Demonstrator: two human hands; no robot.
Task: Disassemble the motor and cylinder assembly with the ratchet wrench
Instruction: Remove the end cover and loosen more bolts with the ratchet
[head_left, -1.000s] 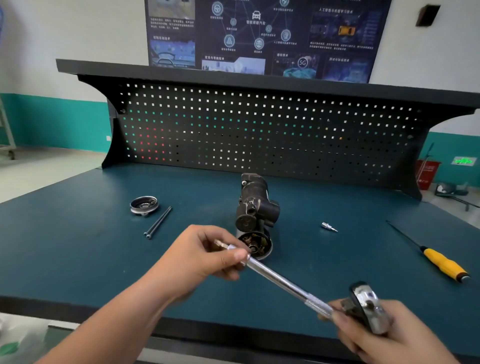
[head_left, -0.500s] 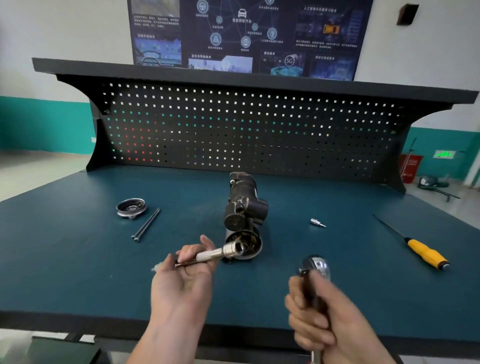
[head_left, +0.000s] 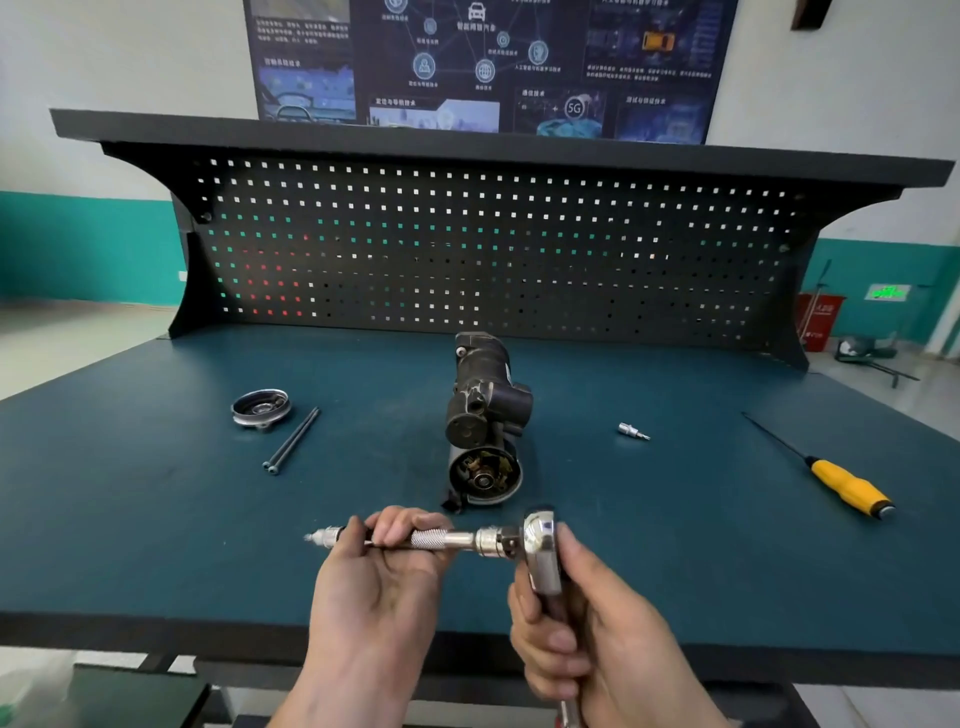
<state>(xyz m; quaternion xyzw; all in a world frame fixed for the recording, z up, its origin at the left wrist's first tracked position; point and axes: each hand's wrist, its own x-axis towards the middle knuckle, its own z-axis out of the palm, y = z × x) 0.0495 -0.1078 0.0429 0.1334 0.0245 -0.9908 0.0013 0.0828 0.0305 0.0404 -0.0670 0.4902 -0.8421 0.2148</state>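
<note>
"over the near edge of the workbench (head_left: 156, 519), what were the hands doing?"

"the left hand (head_left: 374, 566) had its fingers curled round a knurled extension bar (head_left: 441, 539) and held it level. the right hand (head_left: 587, 623) gripped the handle of the ratchet wrench (head_left: 540, 545), shiny head upward. the bar's right end met the side of that head."

"was it locked on?"

"i could not tell. the joint looked close, but the seating was hidden."

"and the motor?"

"the motor and cylinder assembly (head_left: 485, 415) lay at mid-bench just beyond the hands, apart from both. its open round end faced the person, with inner parts showing. left of it lay a round end cap (head_left: 261, 409) and two long bolts (head_left: 292, 441), so that end looked already opened. to the right were a small loose bit (head_left: 632, 431) and, farther off, a yellow-handled screwdriver (head_left: 847, 488)."

"which step was this?"

"making up the tool, by my reading. bar was being joined to wrench, and no fastener was engaged yet."

"what did the next move call for?"

"probably a firm push to seat the bar, then bringing its free end (head_left: 321, 536) to a remaining fastener. one hand would likely need to steady the body, which lay loose and could roll. which fastener, i could not tell."
</note>
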